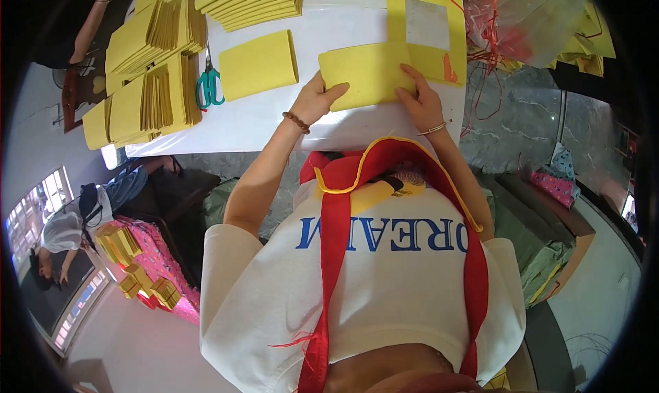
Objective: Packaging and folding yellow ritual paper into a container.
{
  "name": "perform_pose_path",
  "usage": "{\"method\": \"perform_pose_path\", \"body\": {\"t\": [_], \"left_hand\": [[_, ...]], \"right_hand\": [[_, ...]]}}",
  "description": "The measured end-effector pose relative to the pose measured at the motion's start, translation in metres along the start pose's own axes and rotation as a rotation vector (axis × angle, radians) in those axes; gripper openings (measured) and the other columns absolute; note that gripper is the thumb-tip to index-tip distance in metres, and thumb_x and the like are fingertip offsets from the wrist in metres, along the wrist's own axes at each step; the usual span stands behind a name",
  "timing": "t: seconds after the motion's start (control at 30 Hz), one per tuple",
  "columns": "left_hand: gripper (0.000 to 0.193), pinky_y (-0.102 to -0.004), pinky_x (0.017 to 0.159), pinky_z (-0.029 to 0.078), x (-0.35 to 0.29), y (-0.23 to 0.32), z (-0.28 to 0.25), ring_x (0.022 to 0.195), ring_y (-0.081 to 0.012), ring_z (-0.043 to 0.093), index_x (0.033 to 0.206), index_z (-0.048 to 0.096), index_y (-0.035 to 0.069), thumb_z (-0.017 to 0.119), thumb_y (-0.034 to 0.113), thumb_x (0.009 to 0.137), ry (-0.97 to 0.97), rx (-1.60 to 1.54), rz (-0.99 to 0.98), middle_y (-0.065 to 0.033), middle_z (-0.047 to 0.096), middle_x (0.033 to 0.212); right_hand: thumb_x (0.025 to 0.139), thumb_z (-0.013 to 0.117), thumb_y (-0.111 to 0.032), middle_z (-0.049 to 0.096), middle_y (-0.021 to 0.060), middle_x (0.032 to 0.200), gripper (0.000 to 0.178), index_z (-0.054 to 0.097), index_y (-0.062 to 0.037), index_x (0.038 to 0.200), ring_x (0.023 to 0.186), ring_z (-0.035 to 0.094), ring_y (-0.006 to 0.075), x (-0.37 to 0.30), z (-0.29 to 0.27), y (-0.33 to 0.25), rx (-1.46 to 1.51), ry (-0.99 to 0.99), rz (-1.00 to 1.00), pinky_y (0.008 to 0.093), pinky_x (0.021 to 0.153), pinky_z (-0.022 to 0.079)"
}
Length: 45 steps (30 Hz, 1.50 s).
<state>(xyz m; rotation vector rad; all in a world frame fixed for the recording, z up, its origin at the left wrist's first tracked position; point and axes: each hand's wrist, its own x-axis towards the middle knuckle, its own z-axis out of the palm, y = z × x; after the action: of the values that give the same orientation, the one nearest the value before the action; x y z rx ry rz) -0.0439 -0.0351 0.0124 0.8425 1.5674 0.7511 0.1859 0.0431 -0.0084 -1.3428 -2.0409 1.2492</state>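
White shirt (405,283) closest, a red strap (334,256) down its left side, red-and-yellow cloth edge above it. Forearms run forward; brown beads (296,122) on the left wrist, a thin bangle (432,129) on the right.

Left hand (318,99) grips the left end of a yellow folded piece (367,77), thumb on its face. Right hand (423,105) grips the right end, thumb and forefinger showing, other fingers mostly hidden. Piece spans the gap between hands, over the near part of a white table (336,26).

Left of the left hand: a second folded piece (254,67), lying apart; then teal-handled scissors (209,87); farther left, yellow bundles (154,98). Just beyond the right hand: a yellow sheet (396,15) bearing a grey rectangle (427,22). Right of that, red string (491,43) and a clear plastic bag (549,22). Ahead and left of both hands, a neat yellow stack (250,2). Far left, a co-worker's arm (93,26).
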Motion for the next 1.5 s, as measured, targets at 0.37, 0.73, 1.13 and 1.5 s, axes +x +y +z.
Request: {"method": "perform_pose_path", "body": {"t": [0.37,0.73,1.13,1.5], "left_hand": [[0.072,-0.0244,0.043,0.038,-0.001,-0.015,0.003,0.048,-0.0097,0.045,0.138,0.010,0.004,0.054,0.004,0.081,0.182,-0.048,0.123,-0.0046,0.052,0.061],[0.055,-0.0331,0.057,0.046,-0.029,0.022,0.005,0.063,-0.0244,0.058,0.129,0.036,0.006,0.057,0.024,0.081,0.462,0.792,0.454,-0.0093,0.061,0.072],[0.054,-0.0497,0.097,0.024,0.027,-0.007,0.059,0.121,-0.0318,0.031,0.128,0.042,0.019,0.051,0.043,0.081,0.367,1.152,0.753,-0.0124,0.036,0.132],[0.065,-0.0484,0.096,0.024,0.022,0.002,0.051,0.120,-0.0319,0.032,0.126,0.041,0.014,0.063,0.040,0.072,0.244,0.973,0.843,-0.0132,0.035,0.132]], "right_hand": [[0.077,0.059,-0.023,0.059,0.0189,0.104,0.047,0.049,-0.0143,0.123,0.087,0.060,0.0312,0.004,0.006,-0.007,0.008,0.031,0.042,0.0347,0.076,0.046],[0.075,0.060,-0.024,0.059,0.0182,0.104,0.049,0.050,-0.0144,0.122,0.088,0.059,0.0314,0.008,0.010,0.002,-0.051,0.064,0.014,0.0348,0.076,0.046],[0.074,0.061,-0.023,0.057,0.0165,0.111,0.049,0.050,-0.0129,0.121,0.095,0.057,0.0284,0.002,0.007,-0.016,0.000,-0.012,0.113,0.0375,0.081,0.044],[0.080,0.050,-0.044,0.024,0.0087,0.142,0.069,0.029,-0.0054,0.133,0.132,0.020,0.0215,-0.027,0.029,0.010,-0.737,0.013,-0.337,0.0560,0.102,0.010]]}}
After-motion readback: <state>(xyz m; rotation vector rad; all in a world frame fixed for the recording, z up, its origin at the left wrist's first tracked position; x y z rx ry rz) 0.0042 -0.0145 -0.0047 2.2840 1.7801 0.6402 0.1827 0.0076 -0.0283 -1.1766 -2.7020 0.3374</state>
